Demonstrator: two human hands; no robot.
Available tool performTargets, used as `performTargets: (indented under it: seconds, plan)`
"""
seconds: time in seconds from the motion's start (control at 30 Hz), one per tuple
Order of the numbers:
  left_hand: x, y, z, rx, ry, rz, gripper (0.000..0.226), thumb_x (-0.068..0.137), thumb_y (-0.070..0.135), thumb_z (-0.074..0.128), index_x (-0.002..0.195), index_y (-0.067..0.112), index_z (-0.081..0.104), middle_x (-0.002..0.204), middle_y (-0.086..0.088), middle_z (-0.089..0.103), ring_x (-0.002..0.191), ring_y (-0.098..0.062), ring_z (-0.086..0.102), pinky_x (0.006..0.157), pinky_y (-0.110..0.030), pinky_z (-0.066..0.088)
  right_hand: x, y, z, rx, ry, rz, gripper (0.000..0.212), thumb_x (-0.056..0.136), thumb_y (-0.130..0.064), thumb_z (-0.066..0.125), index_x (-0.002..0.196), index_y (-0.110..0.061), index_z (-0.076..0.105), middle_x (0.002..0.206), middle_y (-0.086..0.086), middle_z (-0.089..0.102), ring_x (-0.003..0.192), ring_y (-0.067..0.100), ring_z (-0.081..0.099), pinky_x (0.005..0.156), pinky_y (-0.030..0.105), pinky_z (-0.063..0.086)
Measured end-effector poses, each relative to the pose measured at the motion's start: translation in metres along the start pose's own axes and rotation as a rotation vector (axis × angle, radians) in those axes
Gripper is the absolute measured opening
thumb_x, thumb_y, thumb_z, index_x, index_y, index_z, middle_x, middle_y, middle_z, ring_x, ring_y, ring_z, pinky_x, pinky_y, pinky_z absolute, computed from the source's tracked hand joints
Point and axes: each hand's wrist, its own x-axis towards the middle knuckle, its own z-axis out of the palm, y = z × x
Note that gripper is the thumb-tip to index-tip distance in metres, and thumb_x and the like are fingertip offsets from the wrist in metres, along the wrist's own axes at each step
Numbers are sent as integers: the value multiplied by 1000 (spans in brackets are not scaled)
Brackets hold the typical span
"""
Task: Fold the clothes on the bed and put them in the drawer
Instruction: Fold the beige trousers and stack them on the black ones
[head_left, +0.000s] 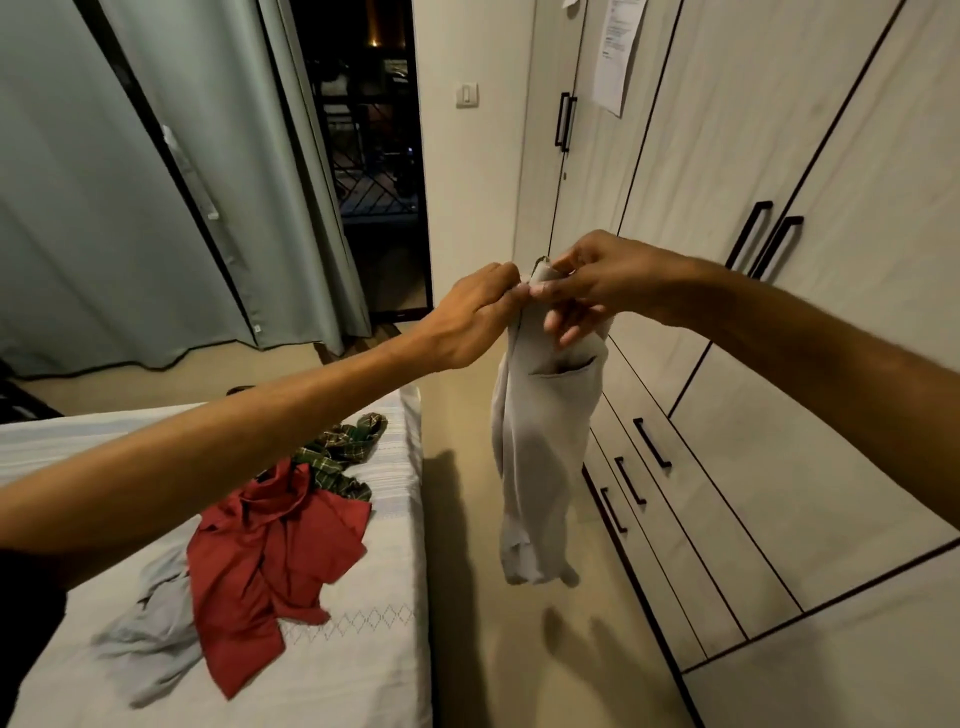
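Head view, near field: your left forearm crosses the frame from lower left, your right forearm from the right edge; both reach forward and meet at mid-frame, above the strip of floor (519, 649) between bed and wardrobe.

On the bed (363, 675), lower left: a pale grey garment (150, 629) lies crumpled nearest you, partly under a red shirt (260, 561) spread loosely with its collar toward the far end. Just beyond, touching the red shirt's far edge, a green plaid garment (343, 447) lies bunched near the bed's right side. None of the three is folded.

Mid field: your left hand (472, 317) pinches the top edge of a light grey shirt (540, 441), fingers curled together on the fabric. Your right hand (597, 286) grips the same top edge just beside it, thumb and forefinger clamped on the cloth, the lower fingers loosely spread in front of it. The shirt hangs straight down in the air, chest pocket visible, its lower end clear of the floor. Its shadow falls on the floor below.

Right side: the wardrobe (779, 156) runs along the wall, its drawers (691, 509) at the bottom all closed, dark handles showing. A sheet of paper (618, 52) is stuck on one door.

Far field: a light switch (466, 95) on the wall, green-grey curtains (130, 182) at left, and a dark glass door (374, 156) between them.
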Motion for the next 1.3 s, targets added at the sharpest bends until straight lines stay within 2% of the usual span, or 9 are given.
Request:
performTargets:
  seconds: [0.13, 0.27, 0.47, 0.57, 0.73, 0.9, 1.07, 1.13, 1.3]
  plan:
    - [-7, -9, -13, -27, -157, 6, 25, 95, 44, 64, 100, 23, 52, 96, -2, 56, 84, -19, 53, 75, -33, 49, 4, -13, 9, -225, 84, -57, 28, 100, -37, 66, 100, -11, 77, 58, 5, 68, 54, 20, 69, 54, 26, 58]
    - [-6, -15, -22, 72, -68, 73, 28, 94, 36, 78, 94, 13, 61, 85, -4, 58, 74, -19, 53, 64, -32, 44, 9, -23, 23, -356, 77, -86, 26, 96, -41, 71, 86, -18, 78, 48, -2, 61, 42, 9, 58, 48, 23, 50]
    - [-6, -30, -61, 142, -48, 117, 22, 97, 27, 74, 98, 12, 58, 92, -2, 59, 83, -20, 57, 69, -33, 49, 13, 0, 28, -670, 503, -500, 46, 85, -67, 71, 106, -26, 74, 93, -1, 65, 82, 10, 61, 72, 26, 52]
    - [-8, -34, -81, 47, -60, 141, 32, 97, 29, 74, 108, 4, 59, 100, -12, 63, 91, -28, 62, 76, -40, 57, 19, 27, 26, -653, 315, -498, 65, 81, -58, 75, 135, -27, 58, 137, 9, 47, 124, 26, 48, 97, 36, 48]
    - [-14, -49, -108, -43, -76, 82, 33, 95, 31, 75, 115, 10, 59, 109, -5, 64, 100, -20, 64, 83, -34, 58, 36, 53, 24, -598, 143, -437, 48, 94, -14, 73, 135, -26, 52, 127, 7, 55, 110, 28, 59, 87, 41, 61]
    - [-27, -74, -128, -99, -38, 41, 21, 94, 25, 77, 105, 24, 59, 107, 1, 65, 97, -10, 67, 79, -25, 60, 34, 61, 27, -592, -51, -301, 58, 97, -26, 73, 150, -21, 52, 138, 3, 60, 119, 17, 62, 98, 34, 58]
    - [-38, -88, -146, 196, -97, 102, 33, 90, 18, 81, 102, 32, 54, 102, 9, 64, 93, -9, 64, 75, -19, 55, 20, 32, 16, -625, 119, -481, 8, 91, -39, 73, 99, -38, 74, 87, -8, 68, 78, 9, 66, 64, 24, 56]
    - [-39, -92, -144, 294, -105, 123, 35, 88, 14, 81, 97, 27, 51, 94, 13, 56, 83, -5, 56, 70, -16, 43, 17, 9, 3, -677, 195, -543, 28, 88, -53, 68, 89, -27, 79, 78, -7, 62, 71, 12, 61, 56, 24, 48]
    - [-41, -93, -126, 277, -104, 182, 37, 87, 4, 76, 105, 21, 48, 97, 9, 53, 86, -8, 52, 72, -17, 40, 14, -18, 15, -851, 111, -595, 27, 94, -43, 70, 94, -18, 80, 121, 3, 57, 103, 8, 59, 79, 21, 52]
